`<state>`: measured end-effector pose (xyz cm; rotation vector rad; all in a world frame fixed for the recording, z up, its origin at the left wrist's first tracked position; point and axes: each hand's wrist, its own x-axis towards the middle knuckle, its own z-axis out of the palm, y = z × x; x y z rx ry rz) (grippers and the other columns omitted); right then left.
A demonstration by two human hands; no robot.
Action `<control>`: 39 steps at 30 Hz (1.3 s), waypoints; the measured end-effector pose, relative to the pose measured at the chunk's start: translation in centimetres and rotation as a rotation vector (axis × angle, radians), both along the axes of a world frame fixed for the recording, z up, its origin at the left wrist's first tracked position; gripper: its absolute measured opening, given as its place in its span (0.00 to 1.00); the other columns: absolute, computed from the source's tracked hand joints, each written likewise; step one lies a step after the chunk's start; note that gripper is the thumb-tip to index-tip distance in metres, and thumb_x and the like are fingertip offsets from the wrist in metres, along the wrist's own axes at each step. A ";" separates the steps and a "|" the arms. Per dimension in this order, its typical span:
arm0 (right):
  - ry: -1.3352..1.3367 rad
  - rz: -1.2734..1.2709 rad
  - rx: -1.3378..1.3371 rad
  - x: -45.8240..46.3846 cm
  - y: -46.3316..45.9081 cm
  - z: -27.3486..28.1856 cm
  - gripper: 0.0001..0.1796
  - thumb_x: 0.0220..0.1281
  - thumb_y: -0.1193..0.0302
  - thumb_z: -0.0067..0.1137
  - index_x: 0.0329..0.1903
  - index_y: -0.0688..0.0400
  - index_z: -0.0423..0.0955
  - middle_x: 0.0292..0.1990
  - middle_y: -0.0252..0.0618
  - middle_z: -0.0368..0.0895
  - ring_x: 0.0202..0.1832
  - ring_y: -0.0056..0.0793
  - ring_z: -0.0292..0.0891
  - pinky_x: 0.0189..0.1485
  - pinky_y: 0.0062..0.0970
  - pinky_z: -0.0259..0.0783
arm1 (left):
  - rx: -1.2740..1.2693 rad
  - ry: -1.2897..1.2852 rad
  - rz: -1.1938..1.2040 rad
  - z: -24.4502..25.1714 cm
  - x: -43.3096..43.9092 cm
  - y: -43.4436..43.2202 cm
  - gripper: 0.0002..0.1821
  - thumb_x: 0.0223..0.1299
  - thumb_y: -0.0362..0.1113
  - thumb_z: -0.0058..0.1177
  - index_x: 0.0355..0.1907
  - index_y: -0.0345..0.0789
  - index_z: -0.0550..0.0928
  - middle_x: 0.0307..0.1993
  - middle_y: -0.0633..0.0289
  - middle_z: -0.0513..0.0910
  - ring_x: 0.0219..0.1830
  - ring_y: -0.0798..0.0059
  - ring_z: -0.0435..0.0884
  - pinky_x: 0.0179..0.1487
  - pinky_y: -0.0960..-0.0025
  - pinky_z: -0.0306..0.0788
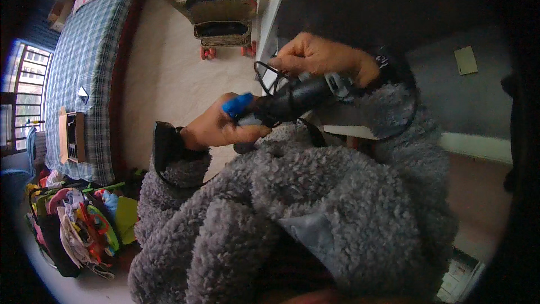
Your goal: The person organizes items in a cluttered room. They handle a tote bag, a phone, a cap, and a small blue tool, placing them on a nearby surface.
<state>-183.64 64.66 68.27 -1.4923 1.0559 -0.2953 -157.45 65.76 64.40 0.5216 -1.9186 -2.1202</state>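
Observation:
A dark cylindrical handheld device (pixel 297 99) with grey parts and a blue piece (pixel 237 104) at one end lies slantwise before my chest. My left hand (pixel 228 124) is closed around its lower left end, near the blue piece. Above the device, the fingers of my right hand (pixel 325 57) pinch a looped thin black cable (pixel 262 79). A grey clip or buckle (pixel 336 86) shows at the device's upper right end, just under my right hand. Both wrists wear black bands over grey fleecy sleeves. The device's exact kind cannot be told.
A dark tabletop (pixel 363 12) with a yellow paper note (pixel 465 60) lies to the right. Left are a bed with a checked cover (pixel 90 50), an open cardboard box (pixel 72 137) on it, and a heap of colourful things (pixel 78 223). A woven cart (pixel 219 12) with red wheels stands ahead.

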 end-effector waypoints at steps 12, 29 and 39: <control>0.344 0.056 -0.557 1.7 4.8 -0.5 0.13 0.70 0.65 0.50 0.41 0.64 0.72 0.28 0.55 0.77 0.30 0.50 0.77 0.31 0.41 0.69 | -0.250 -0.159 0.978 -3.1 3.1 -5.5 0.15 0.62 0.45 0.59 0.35 0.33 0.81 0.24 0.66 0.80 0.25 0.79 0.77 0.30 0.71 0.70; -0.123 -0.160 -0.309 -2.6 0.6 -3.4 0.17 0.67 0.60 0.58 0.50 0.59 0.77 0.37 0.33 0.82 0.40 0.22 0.75 0.46 0.24 0.70 | 0.006 0.227 0.193 -1.4 -2.2 -0.4 0.22 0.58 0.38 0.64 0.53 0.34 0.77 0.43 0.64 0.82 0.45 0.75 0.80 0.51 0.72 0.73; 0.392 -0.495 -0.408 -11.1 5.2 -8.4 0.13 0.69 0.63 0.56 0.42 0.60 0.80 0.32 0.31 0.81 0.35 0.15 0.73 0.39 0.21 0.71 | -0.977 -0.036 0.958 -2.0 0.2 -4.9 0.35 0.55 0.24 0.62 0.66 0.44 0.68 0.53 0.54 0.80 0.53 0.63 0.81 0.59 0.63 0.71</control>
